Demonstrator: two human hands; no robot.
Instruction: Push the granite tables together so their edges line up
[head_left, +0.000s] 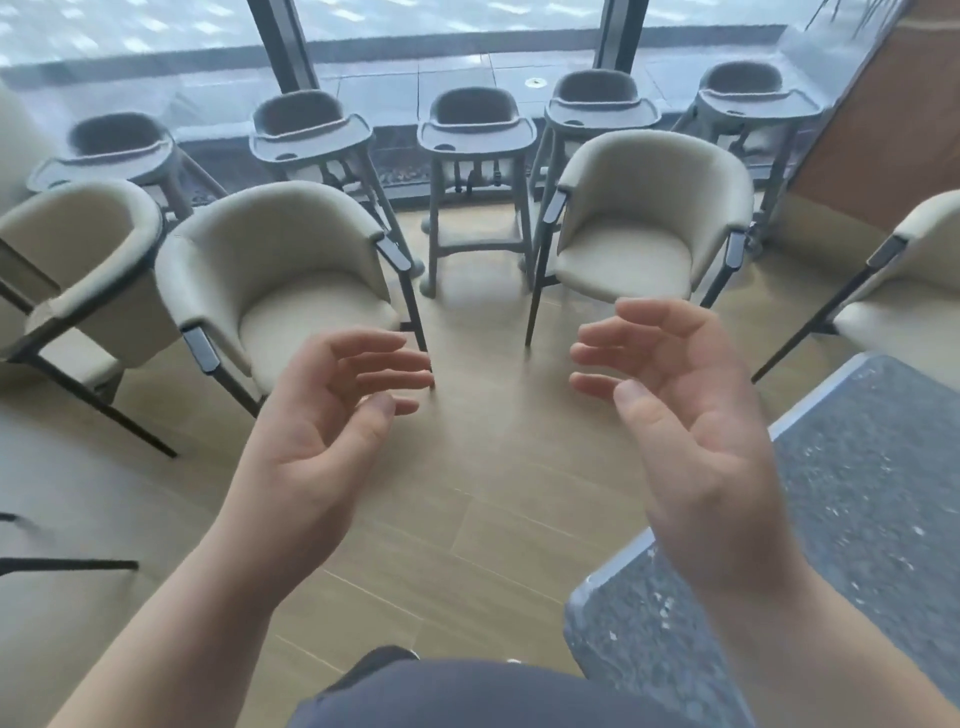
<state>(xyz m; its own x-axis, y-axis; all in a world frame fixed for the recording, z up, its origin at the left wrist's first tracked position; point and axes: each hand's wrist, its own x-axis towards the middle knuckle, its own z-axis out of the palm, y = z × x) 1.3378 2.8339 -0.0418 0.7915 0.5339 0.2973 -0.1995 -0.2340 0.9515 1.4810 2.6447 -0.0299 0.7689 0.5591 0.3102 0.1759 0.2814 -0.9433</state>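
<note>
Pale wood-look flooring (467, 499) runs under a speckled grey granite table (857, 493) at lower right, its rounded corner nearest; no second table shows. Left hand (317, 431) and right hand (691, 415) hover palms-in, fingers loosely curled, holding nothing, likely poised to grasp. Cream padded armchairs (291, 291) and grey high chairs (475, 135) stand beyond.

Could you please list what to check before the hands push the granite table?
1. Left hand empty: ok, open, palm up.
2. Right hand empty: ok, open.
3. Hands on the granite table: not ok, both are in the air.
4. Second table in view: not ok, only one shows.
5. Edges lined up: cannot tell.
6. Chairs clear of the table: cannot tell; one cream chair stands close beyond its far corner.
</note>
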